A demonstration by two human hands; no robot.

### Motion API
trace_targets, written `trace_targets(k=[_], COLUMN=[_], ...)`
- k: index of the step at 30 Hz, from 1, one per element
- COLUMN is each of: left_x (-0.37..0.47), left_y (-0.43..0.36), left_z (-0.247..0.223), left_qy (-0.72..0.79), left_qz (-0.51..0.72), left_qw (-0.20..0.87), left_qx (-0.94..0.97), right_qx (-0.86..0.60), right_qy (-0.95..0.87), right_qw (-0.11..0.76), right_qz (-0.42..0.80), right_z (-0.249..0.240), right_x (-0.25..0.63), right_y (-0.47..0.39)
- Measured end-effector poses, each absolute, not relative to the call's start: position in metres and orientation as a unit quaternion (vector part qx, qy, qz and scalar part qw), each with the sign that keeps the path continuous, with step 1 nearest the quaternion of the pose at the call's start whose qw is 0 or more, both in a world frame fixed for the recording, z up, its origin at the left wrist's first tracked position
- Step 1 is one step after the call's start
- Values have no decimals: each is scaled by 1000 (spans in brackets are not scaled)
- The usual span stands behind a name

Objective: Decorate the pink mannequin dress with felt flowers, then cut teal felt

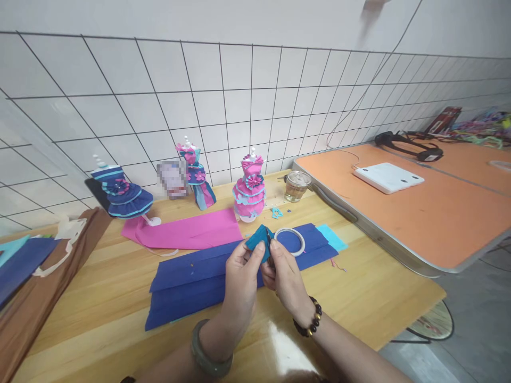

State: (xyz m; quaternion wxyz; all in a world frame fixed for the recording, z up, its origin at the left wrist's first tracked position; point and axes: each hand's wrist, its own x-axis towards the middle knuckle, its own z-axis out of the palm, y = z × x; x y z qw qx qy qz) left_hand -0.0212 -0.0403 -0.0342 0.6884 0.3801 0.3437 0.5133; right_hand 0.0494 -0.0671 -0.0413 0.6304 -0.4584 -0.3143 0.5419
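Between thumb and fingers, my left hand (pixel 241 274) pinches a small folded piece of teal paper (pixel 256 242). My right hand (pixel 284 271) is closed around dark scissors (pixel 268 234), whose blades lie against the teal paper; the handles are mostly hidden by my fingers. Both hands are close together over a long blue paper strip (pixel 187 287). Just beyond my right hand, a white tape ring (pixel 302 246) rests on the blue paper. Light blue paper (pixel 332 238) shows past the strip's right end.
Three small dress forms in paper dresses, one blue (pixel 130 199), one mixed (pixel 196 175), one pink (pixel 252 186), stand along the wall. Pink paper (pixel 199 230) lies before them. A lidded cup (pixel 297 186) is at the back; an orange table (pixel 399 213) adjoins at right.
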Motion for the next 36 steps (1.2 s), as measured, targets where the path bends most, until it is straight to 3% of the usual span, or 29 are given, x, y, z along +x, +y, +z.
trace_targets(k=[36], left_x=[-20], left_y=[-42], left_z=[-32], left_qy=[334], left_qz=[521], left_qw=[716], left_qx=[323], right_qx=[-460], right_qy=[-286], right_qw=[645], right_qz=[539], right_z=[-39], right_x=[42], right_y=[-63])
